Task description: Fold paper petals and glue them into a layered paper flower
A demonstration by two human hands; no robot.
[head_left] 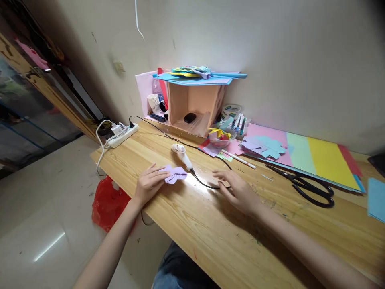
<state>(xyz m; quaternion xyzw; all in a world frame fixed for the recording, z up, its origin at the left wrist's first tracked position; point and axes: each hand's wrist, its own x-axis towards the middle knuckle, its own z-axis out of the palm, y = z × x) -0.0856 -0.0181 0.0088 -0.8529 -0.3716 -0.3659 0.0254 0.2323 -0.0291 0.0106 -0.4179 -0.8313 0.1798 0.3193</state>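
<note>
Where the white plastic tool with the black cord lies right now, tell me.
In the head view, the white plastic tool lies just left of centre on the brown wooden table, beyond the folded purple paper that the left hand touches.

A bright glare whitens the middle of the table (195, 220), with soft shadow under the right hand (237, 193). Light streaks the floor (57, 216) at left. Wide-angle stretching bends the edges, darkest far right
</note>
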